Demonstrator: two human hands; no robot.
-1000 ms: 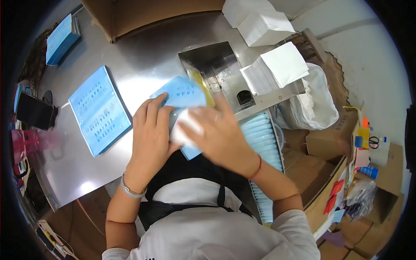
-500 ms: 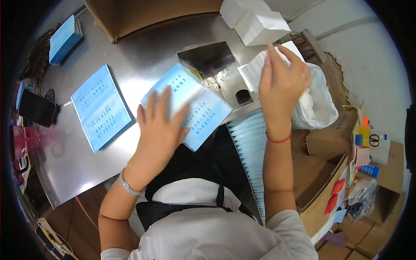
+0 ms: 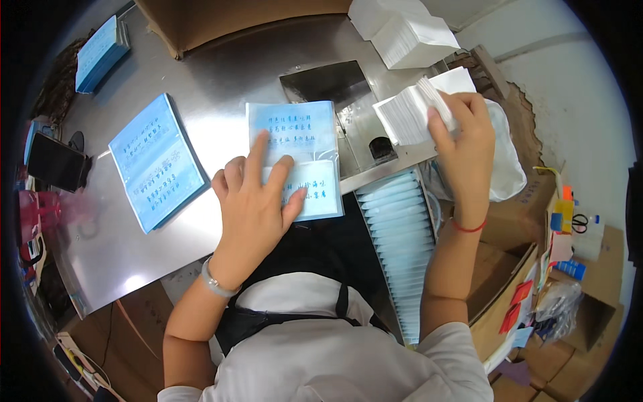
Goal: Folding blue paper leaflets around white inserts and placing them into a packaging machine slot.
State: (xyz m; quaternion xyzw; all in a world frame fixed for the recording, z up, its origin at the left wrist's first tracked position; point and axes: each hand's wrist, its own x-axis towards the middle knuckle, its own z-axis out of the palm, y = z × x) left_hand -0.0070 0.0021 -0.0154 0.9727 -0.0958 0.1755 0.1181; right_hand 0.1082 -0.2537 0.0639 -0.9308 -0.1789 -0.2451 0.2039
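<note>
My left hand [image 3: 251, 208] lies with fingers spread on a blue printed plastic sleeve [image 3: 315, 144] at the table's front edge. The sleeve's lower half looks like a separate, overlapping panel. At the right, my right hand [image 3: 469, 144] pinches several sheets between thumb and fingers, at the end of a stack of folded white paper napkins [image 3: 404, 117]. A pile of similar blue sleeves [image 3: 157, 164] lies left of my left hand.
The metal table [image 3: 207, 87] carries a cardboard box [image 3: 254, 23], a second blue stack [image 3: 100, 57] and a phone [image 3: 59, 162]. Another white napkin stack [image 3: 418, 47] stands far right. Below the edge runs a row of pale blue sleeves [image 3: 398, 241], beside a white bag [image 3: 506, 157].
My right hand has come down to the right and closed on napkin sheets. The blue sleeve under my left hand has turned from slanted to nearly straight.
</note>
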